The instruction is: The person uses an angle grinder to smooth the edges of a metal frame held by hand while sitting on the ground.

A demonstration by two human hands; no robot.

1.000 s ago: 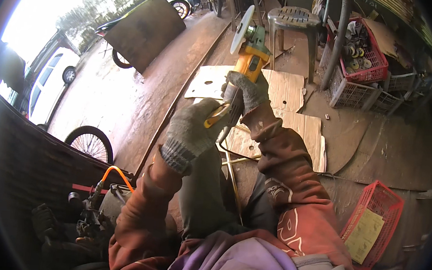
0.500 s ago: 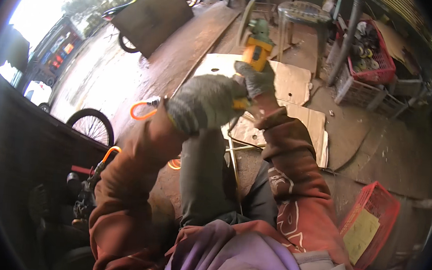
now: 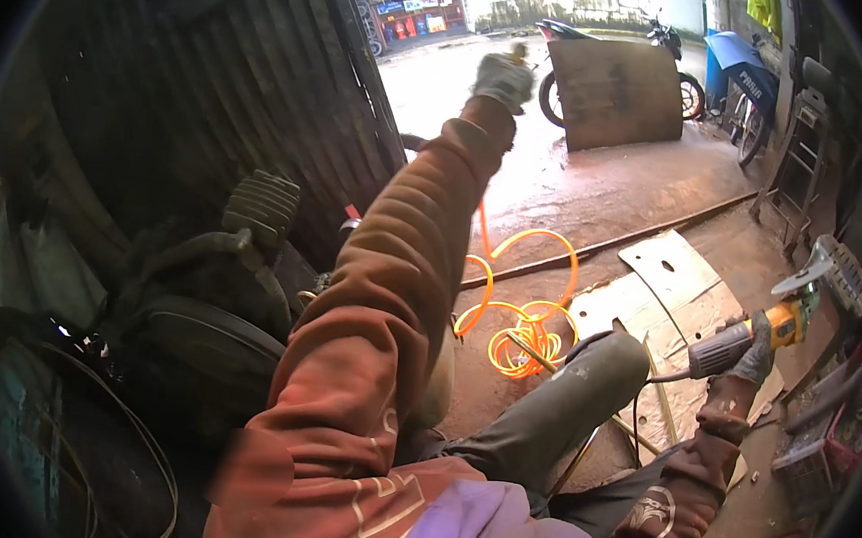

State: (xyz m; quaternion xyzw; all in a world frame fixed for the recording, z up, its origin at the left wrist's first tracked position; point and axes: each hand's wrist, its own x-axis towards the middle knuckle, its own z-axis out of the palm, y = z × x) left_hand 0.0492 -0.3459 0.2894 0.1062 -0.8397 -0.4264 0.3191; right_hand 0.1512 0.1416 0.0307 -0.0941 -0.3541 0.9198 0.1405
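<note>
My left hand (image 3: 504, 79), in a pale grey glove, is stretched far forward toward the bright doorway. Its fingers are curled closed; a small brownish tip shows above them, too unclear to name. My gloved right hand (image 3: 757, 357) is off to the right, wrapped around an angle grinder (image 3: 720, 351) with a grey body and a yellow front. The grinder is held above flattened cardboard (image 3: 690, 277), beyond my bent knee, with a dark cord hanging from its rear. An orange coiled hose (image 3: 525, 351) lies on the floor between my arms, one strand rising behind my left forearm.
A dark machine with a finned cylinder (image 3: 263, 207) stands close on the left, by a corrugated wall (image 3: 214, 84). Ahead, a brown board (image 3: 618, 97) leans against a motorbike (image 3: 553, 96). Thin metal bars (image 3: 661, 385) lie near my legs. A crate (image 3: 804, 475) stands far right.
The view has swung left. My left hand has come away from the grinder and reached out forward. My right hand has carried the grinder lower and to the right.
</note>
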